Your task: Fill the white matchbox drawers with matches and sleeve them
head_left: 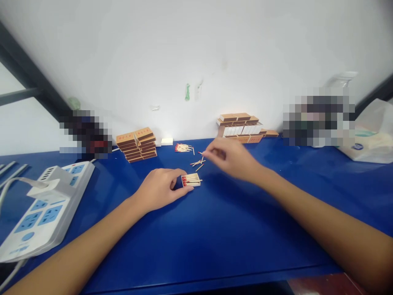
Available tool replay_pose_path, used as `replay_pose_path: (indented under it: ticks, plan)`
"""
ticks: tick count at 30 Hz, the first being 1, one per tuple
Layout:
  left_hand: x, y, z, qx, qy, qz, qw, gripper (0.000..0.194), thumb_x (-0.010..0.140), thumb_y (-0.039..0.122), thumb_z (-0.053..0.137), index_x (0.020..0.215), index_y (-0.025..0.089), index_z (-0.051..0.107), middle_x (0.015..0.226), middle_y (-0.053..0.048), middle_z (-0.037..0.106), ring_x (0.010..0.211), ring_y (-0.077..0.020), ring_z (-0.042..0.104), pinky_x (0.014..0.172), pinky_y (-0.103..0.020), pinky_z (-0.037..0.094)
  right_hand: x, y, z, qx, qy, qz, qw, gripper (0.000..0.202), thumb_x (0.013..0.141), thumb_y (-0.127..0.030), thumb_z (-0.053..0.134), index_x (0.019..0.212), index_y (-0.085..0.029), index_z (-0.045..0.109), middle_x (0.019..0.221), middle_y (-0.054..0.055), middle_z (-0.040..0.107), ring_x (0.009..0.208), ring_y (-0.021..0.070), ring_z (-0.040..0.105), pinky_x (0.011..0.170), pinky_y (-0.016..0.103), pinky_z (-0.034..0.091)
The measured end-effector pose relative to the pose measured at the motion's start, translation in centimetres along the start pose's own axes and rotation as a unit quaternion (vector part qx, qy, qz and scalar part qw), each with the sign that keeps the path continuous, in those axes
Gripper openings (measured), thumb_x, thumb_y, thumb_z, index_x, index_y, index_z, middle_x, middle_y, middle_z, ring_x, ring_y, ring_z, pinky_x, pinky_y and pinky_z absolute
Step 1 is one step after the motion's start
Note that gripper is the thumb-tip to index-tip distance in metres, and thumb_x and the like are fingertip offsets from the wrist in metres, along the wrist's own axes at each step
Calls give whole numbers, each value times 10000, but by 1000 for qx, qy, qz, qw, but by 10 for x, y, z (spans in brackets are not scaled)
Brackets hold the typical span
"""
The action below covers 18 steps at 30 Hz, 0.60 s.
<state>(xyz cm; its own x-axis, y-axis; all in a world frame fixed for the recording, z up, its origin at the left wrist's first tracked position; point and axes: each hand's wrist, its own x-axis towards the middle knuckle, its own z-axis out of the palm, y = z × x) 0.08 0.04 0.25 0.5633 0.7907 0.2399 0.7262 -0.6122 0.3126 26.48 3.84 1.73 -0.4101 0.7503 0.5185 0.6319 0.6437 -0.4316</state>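
My left hand (162,187) grips a small white matchbox tray (196,184) that lies on the blue table. Red-headed matches (190,179) fill the tray, and one sticks out past its right end. Up and to the right, my right hand (229,157) pinches a single match (200,153) between thumb and fingertips, its red head pointing left. Just below those fingertips a few loose matches (198,163) lie crossed on the table. Farther back is a pile of matches (183,148), most heads to the left.
Stacked matchboxes (136,145) stand at the back left, with another stack of matchboxes (241,128) at the back right against the wall. A white power strip (58,229) with a plugged-in adapter lies at left. A tissue pack (365,143) sits far right. The blue table's (196,246) front edge is near.
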Motion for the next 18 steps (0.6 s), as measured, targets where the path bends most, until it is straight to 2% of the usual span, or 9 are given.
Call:
replay_pose_path:
  ticks: [2, 3, 4, 6, 9, 11, 13, 16, 18]
  plan:
    - [0, 0, 0, -2, 9, -2, 1000, 395, 929, 555, 651, 1121, 220, 739, 594, 50, 563, 530, -114, 511, 554, -261, 331, 9, 26, -17, -55, 96, 87, 990, 234, 962, -358, 619, 826, -184, 697, 712, 20, 646, 648, 157, 550, 654, 289, 385]
    - [0, 0, 0, -3, 14, -3, 1000, 406, 930, 561, 646, 1128, 219, 738, 594, 50, 562, 530, -114, 512, 555, -261, 338, 11, 41, -27, -74, 156, 143, 974, 234, 957, -352, 616, 828, -178, 704, 714, 31, 664, 648, 164, 563, 660, 291, 389]
    - [0, 0, 0, -2, 18, -4, 1000, 413, 932, 566, 641, 1133, 218, 736, 595, 49, 563, 530, -115, 514, 556, -261, 343, 13, 56, -37, -91, 213, 196, 953, 234, 948, -363, 627, 845, -171, 714, 751, 52, 694, 676, 173, 589, 677, 293, 399]
    - [-1, 0, 0, 4, 19, -2, 1000, 412, 933, 568, 637, 1123, 217, 739, 593, 47, 563, 528, -115, 515, 549, -260, 340, 12, 85, -57, -114, 274, 307, 904, 261, 957, -389, 610, 912, -164, 734, 843, 96, 744, 742, 181, 633, 710, 285, 416]
    - [-1, -1, 0, 11, 9, 3, 1000, 391, 931, 556, 641, 1089, 214, 747, 586, 46, 561, 522, -116, 515, 536, -260, 330, 5, 120, -79, -123, 289, 388, 867, 262, 965, -313, 573, 988, -109, 737, 796, 154, 748, 684, 192, 628, 714, 309, 426]
    - [-1, -1, 0, 8, 22, 3, 1000, 392, 929, 554, 643, 1101, 216, 745, 583, 50, 556, 520, -114, 514, 540, -260, 337, -1, 136, -86, -124, 282, 425, 851, 234, 942, -278, 590, 980, -98, 735, 773, 165, 742, 661, 196, 614, 717, 325, 425]
    - [-1, -1, 1, 1, 41, -2, 999, 399, 924, 554, 650, 1120, 219, 740, 586, 53, 554, 522, -112, 517, 548, -259, 351, -6, 146, -87, -116, 260, 455, 844, 202, 910, -281, 628, 894, -111, 735, 701, 143, 719, 634, 199, 601, 703, 336, 421]
    - [0, -2, 0, -4, 28, -8, 1000, 391, 922, 551, 653, 1108, 218, 743, 582, 54, 548, 518, -112, 516, 545, -258, 349, -9, 157, -82, -95, 223, 482, 842, 198, 866, -309, 679, 763, -144, 711, 572, 88, 649, 598, 199, 590, 680, 348, 414]
    - [0, -3, 0, -4, 16, -9, 1000, 387, 925, 549, 649, 1109, 221, 742, 581, 55, 545, 514, -111, 512, 542, -258, 345, -8, 163, -79, -89, 219, 494, 837, 177, 842, -320, 707, 808, -146, 705, 538, 63, 620, 600, 202, 592, 674, 355, 407]
